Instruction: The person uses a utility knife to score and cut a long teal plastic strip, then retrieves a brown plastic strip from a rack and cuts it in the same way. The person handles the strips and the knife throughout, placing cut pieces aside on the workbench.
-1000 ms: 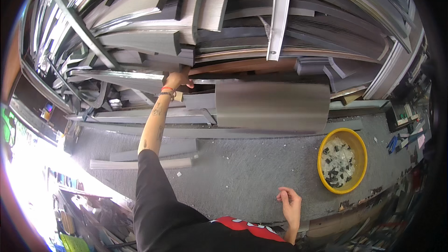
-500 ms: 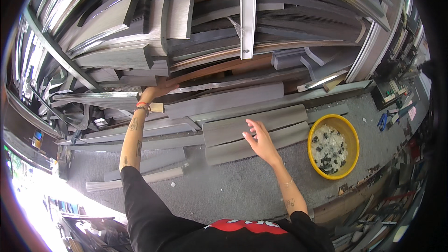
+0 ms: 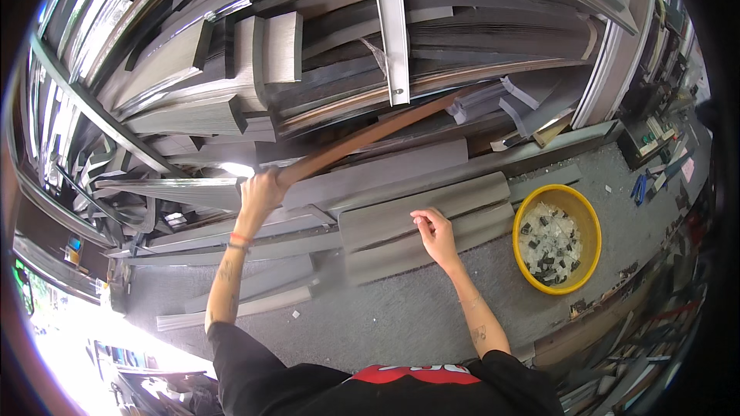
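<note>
Gripping brown strip (image 3: 362,135) w/ L hand (image 3: 260,194); R hand (image 3: 438,239) loosely half-curled nr panels (image 3: 378,223) on grey sfc (image 3: 331,331), crammed rack (image 3: 389,31) beyond.

Loaded storage rack (image 3: 590,137) facing me, pale metal upright (image 3: 391,31) across its front, grey, debris-flecked work surface (image 3: 354,323) below, glaring white light (image 3: 65,347) at my lower left.

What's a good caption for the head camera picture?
Left hand grips a brown strip; curled right hand over gray panels.
</note>
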`<state>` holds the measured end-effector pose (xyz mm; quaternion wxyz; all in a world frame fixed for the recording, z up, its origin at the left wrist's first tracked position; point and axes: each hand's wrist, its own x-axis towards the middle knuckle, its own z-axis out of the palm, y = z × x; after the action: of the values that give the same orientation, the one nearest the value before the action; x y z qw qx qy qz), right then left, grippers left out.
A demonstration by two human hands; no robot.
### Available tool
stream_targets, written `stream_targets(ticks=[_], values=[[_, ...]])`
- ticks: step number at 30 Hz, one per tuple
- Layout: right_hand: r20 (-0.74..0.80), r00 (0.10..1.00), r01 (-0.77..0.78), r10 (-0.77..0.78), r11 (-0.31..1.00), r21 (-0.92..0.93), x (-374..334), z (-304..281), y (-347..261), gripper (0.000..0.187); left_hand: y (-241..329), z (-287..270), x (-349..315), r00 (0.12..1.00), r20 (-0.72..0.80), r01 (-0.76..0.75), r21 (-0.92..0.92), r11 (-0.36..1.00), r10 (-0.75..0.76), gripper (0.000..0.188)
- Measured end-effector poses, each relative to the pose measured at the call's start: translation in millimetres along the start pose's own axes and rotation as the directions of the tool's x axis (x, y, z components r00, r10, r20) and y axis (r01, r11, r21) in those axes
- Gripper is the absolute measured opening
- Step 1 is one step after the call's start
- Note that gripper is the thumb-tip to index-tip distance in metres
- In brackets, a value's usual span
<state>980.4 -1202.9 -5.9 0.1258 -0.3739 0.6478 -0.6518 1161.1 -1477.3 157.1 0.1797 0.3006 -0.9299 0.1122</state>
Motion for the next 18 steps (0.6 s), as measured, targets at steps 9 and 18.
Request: stream_targets(ticks=[9,18], values=[[-0.004,0.979,-0.177,0.202,0.867,0.467,5.7,-14.5,-2.4,0.036,-57.7,-71.2,-144.9,0.975,-0.217,0.104,0.269,0.957,-0.045,0.035],[-0.248,0.877,-0.22,0.412,0.802,0.555,0.7,-26.8,-34.5,0.051,-238.2,-125.7,-479.0,0.666,-0.343,0.705,0.58,0.408,-0.663,0.044]])
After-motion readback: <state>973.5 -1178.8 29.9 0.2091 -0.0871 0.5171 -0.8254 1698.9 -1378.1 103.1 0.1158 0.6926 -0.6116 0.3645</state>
